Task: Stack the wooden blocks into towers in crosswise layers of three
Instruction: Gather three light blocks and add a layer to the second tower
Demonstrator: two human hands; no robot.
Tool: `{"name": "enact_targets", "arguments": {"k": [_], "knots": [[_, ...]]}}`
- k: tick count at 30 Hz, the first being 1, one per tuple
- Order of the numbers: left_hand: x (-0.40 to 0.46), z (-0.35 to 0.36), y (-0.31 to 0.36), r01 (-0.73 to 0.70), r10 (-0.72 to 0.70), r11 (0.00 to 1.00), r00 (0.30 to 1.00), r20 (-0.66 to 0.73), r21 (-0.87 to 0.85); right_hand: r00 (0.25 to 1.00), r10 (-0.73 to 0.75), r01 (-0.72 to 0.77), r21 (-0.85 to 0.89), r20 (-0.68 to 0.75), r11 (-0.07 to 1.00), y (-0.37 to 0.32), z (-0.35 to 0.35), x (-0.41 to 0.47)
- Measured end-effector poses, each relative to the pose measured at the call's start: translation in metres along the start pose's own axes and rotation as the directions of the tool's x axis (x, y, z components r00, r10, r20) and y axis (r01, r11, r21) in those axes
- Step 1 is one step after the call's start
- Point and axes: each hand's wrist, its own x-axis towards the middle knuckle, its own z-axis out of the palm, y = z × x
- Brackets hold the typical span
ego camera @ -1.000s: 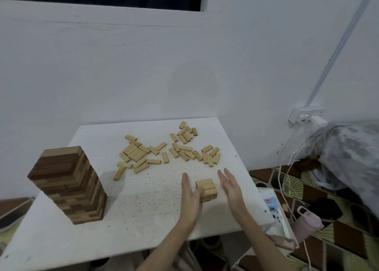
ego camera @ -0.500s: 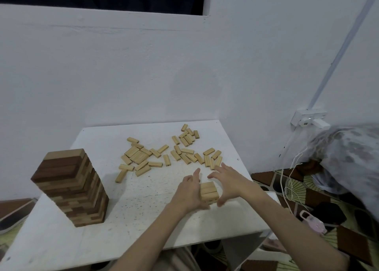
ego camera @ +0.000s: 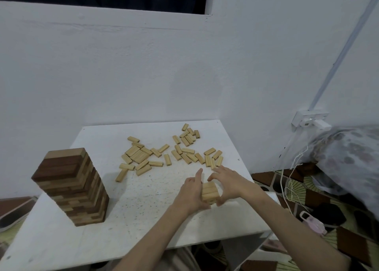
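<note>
A small stack of light wooden blocks (ego camera: 209, 192) stands near the right front of the white table (ego camera: 143, 205), only a couple of layers high. My left hand (ego camera: 191, 191) presses against its left side, forefinger pointing up. My right hand (ego camera: 227, 181) curls over its top and right side, thumb at the front. Several loose light blocks (ego camera: 170, 152) lie scattered across the back of the table. A tall finished tower of dark and light blocks (ego camera: 71, 188) stands at the front left.
The white wall rises right behind the table. To the right, off the table, are a wall socket with a plug (ego camera: 309, 121), white cables (ego camera: 289, 180), a patterned cushion (ego camera: 348, 164) and a pink bottle (ego camera: 312, 222) on the floor.
Both hands, held apart either side of the small stack a second ago, have closed in onto it. The camera has shifted slightly.
</note>
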Motion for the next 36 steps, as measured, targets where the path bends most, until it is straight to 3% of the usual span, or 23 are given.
{"name": "enact_targets", "arguments": {"k": [6,12,18,23,27,33,36], "knots": [[-0.007,-0.039,-0.001,-0.028,0.022,0.999,0.991,-0.129,-0.04,0.999,0.04,-0.044,0.2,0.025,0.979,-0.001,-0.033,-0.004],[-0.026,-0.076,-0.039,-0.017,-0.01,0.998,0.902,-0.433,-0.058,0.967,0.103,0.02,0.473,-0.232,0.881,-0.028,-0.045,0.01],[-0.049,-0.055,-0.094,0.115,-0.137,0.991,0.873,-0.469,-0.075,0.944,0.104,0.068,0.492,-0.313,0.868,-0.09,0.008,0.037],[-0.037,-0.057,-0.118,0.277,-0.232,0.961,0.801,-0.552,-0.002,0.943,0.074,0.081,0.438,-0.323,0.895,-0.127,0.042,0.072],[-0.019,-0.066,-0.131,0.425,-0.327,0.903,0.784,-0.528,0.072,0.93,0.057,0.099,0.398,-0.362,0.912,-0.139,0.045,0.092],[-0.004,-0.069,-0.145,0.514,-0.44,0.857,0.76,-0.478,0.028,0.944,0.04,0.089,0.37,-0.328,0.925,-0.138,0.045,0.107],[-0.009,-0.061,-0.15,0.451,-0.345,0.889,0.777,-0.526,0.084,0.944,0.054,0.075,0.371,-0.324,0.926,-0.135,0.046,0.111]]}}
